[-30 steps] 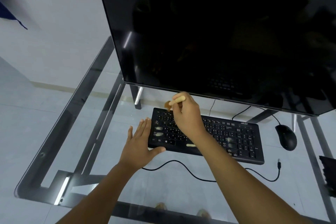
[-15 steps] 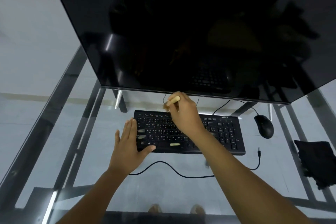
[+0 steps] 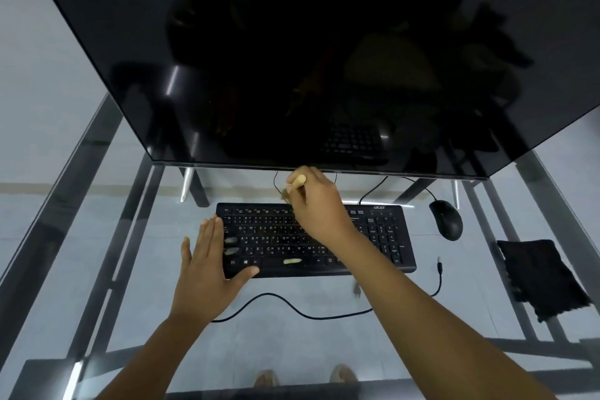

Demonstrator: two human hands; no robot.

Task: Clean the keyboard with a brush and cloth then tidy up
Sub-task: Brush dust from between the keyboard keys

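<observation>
At frame centre, our right hand (image 3: 316, 204) pinches a wooden-handled brush (image 3: 297, 183) over the flat black keyboard (image 3: 383, 237); our left hand (image 3: 207, 266) lies spread, flat on its left end.

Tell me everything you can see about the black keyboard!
The keyboard is black, wide and flat, looks like plastic, with pale key letters and a number pad at its right end. It lies flat on the glass desk below the monitor. The left hand rests on its left end; the right hand holds a brush over its top rows.
</observation>
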